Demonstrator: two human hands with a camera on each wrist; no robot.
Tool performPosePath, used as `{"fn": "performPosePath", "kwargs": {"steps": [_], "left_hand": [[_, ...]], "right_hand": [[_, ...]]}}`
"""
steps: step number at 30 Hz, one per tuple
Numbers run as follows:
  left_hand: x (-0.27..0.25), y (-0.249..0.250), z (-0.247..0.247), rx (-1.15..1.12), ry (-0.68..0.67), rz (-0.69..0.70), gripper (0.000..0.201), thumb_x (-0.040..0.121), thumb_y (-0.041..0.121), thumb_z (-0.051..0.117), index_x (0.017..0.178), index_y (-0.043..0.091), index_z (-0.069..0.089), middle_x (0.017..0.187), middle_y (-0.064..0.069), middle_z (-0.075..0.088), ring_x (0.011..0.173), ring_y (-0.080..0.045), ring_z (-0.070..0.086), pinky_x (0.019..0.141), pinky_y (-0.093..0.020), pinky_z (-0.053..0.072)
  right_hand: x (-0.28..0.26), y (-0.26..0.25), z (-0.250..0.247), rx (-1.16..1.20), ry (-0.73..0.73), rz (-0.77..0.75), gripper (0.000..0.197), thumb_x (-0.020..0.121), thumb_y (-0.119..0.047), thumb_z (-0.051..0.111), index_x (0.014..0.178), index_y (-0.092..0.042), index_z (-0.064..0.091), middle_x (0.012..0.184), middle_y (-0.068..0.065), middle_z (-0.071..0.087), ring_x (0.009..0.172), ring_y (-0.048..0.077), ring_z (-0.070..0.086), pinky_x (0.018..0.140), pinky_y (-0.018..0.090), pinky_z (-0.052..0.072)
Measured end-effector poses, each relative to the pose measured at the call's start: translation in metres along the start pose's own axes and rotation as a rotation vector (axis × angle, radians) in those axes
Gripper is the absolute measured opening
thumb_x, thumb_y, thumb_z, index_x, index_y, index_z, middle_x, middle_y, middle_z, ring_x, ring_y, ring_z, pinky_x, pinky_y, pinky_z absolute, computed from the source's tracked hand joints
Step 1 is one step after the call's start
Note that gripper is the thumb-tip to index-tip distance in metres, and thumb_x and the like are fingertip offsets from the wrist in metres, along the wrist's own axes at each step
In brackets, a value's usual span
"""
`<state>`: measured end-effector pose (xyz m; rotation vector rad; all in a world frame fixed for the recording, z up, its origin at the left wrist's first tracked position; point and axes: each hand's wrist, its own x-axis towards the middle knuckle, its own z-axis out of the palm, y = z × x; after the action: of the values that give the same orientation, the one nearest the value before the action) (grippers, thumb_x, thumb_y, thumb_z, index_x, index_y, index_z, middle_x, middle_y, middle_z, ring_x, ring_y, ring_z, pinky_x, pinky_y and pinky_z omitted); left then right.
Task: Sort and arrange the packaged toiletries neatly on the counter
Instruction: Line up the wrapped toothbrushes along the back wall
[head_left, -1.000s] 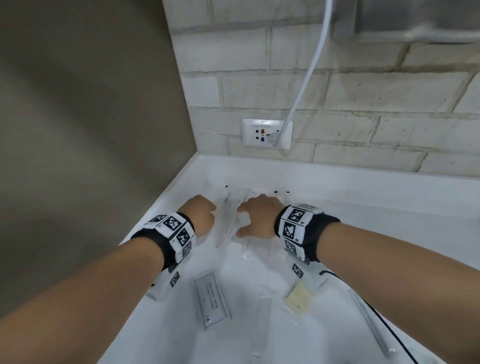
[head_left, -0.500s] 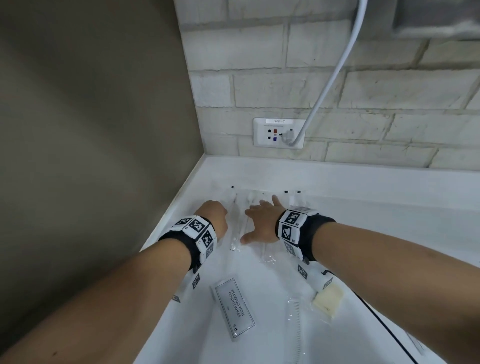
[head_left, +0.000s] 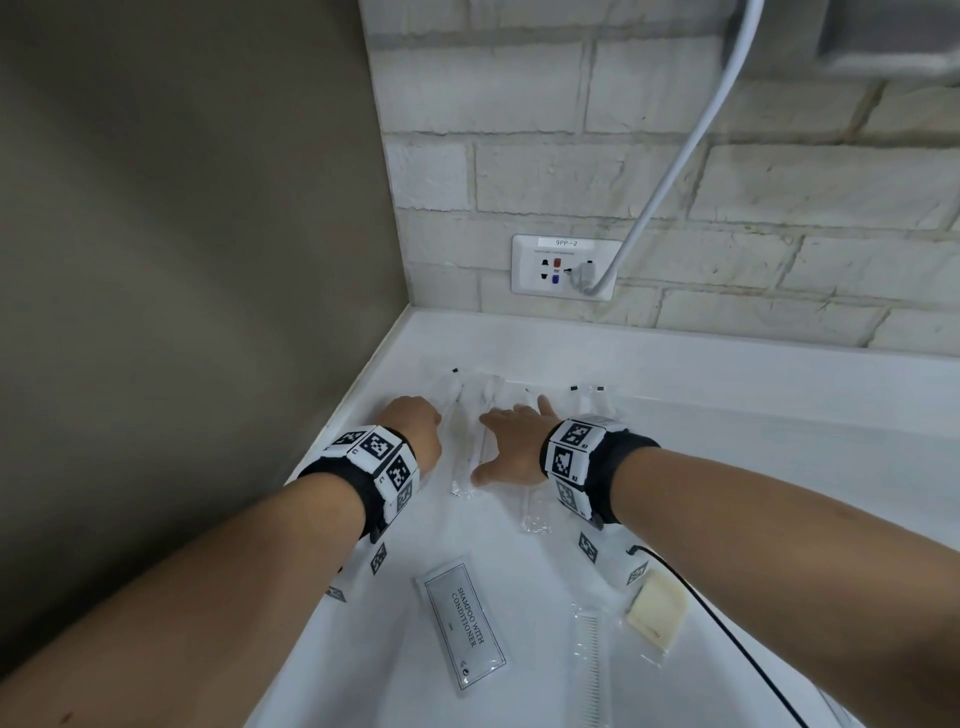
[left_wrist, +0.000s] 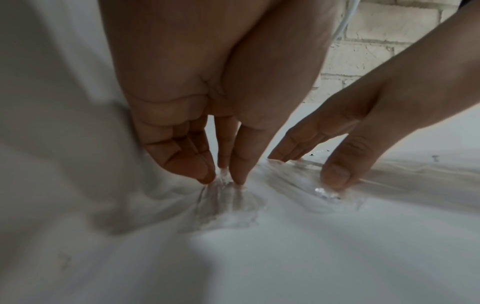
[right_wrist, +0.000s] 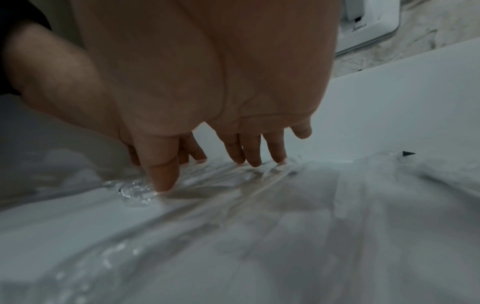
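Several clear-wrapped slim toiletry packets (head_left: 535, 512) lie side by side near the back of the white counter (head_left: 727, 467). My left hand (head_left: 410, 431) is curled at the left end of the row. In the left wrist view its thumb and fingers (left_wrist: 224, 180) pinch a crumpled clear packet (left_wrist: 228, 203). My right hand (head_left: 511, 441) lies just right of it with fingers spread, thumb and fingertips (right_wrist: 252, 160) pressing flat on the neighbouring clear packets (right_wrist: 233, 197). What is inside the wrappers is too pale to tell.
Closer to me lie a grey shampoo-with-conditioner sachet (head_left: 465, 623), a wrapped comb (head_left: 589, 660) and a cream soap bar in plastic (head_left: 655, 613). A black cable (head_left: 727, 629) crosses the counter's right. A brown side wall stands left; a wall socket (head_left: 566, 267) with a white cord (head_left: 675, 171) is behind.
Both hands slid slightly farther back along the packets. The right hand's fingers went from curled to spread flat. The left hand stayed curled.
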<state>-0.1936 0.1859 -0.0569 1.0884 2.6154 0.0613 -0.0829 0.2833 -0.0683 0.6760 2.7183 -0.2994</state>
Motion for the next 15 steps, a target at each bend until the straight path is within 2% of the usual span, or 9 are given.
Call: {"fn": "performPosePath", "kwargs": {"steps": [11,15], "left_hand": [[0.004,-0.003,0.003,-0.065,0.020,0.003,0.050,0.093,0.010,0.053,0.142,0.016,0.048,0.142,-0.005,0.052,0.130,-0.023,0.049,0.108,-0.033,0.041],[0.008,-0.007,0.004,-0.095,0.030,-0.005,0.051,0.091,0.010,0.056,0.141,0.017,0.047,0.141,-0.006,0.051,0.130,-0.023,0.049,0.108,-0.032,0.040]], "right_hand": [[-0.003,-0.002,0.001,0.014,0.012,0.010,0.085,0.083,-0.058,0.054,0.151,-0.016,0.023,0.157,0.002,0.026,0.147,0.026,0.014,0.119,0.051,-0.005],[-0.009,-0.001,-0.003,0.027,0.024,0.005,0.089,0.083,-0.062,0.052,0.152,-0.016,0.019,0.160,0.002,0.019,0.149,0.026,0.010,0.119,0.052,-0.005]]}}
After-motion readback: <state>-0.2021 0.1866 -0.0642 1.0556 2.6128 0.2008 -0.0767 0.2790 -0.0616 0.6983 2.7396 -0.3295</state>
